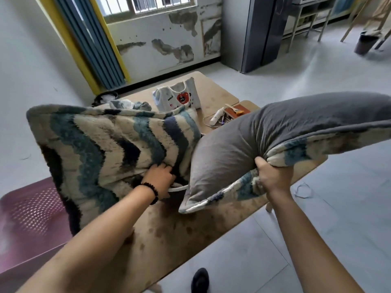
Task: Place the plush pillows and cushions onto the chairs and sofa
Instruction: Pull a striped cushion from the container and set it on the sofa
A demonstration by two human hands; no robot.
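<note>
Two plush pillows are held up over a stained tan table [175,235]. My left hand [159,178] grips the lower right corner of a zigzag pillow [101,149] with cream, teal and black stripes, its furry face toward me. My right hand [273,174] pinches the edge of a second pillow [264,136], which shows its plain grey back and a strip of the same striped plush along its seam. The two pillows touch in the middle. No chair seat or sofa is clearly in view.
A pink perforated plastic basket [31,220] sits at lower left. On the table's far end lie a white printed bag [177,98], a brush, a tube and cords [220,117]. A grey fridge [260,32], a dark bin [365,42] and wooden legs stand at the back right.
</note>
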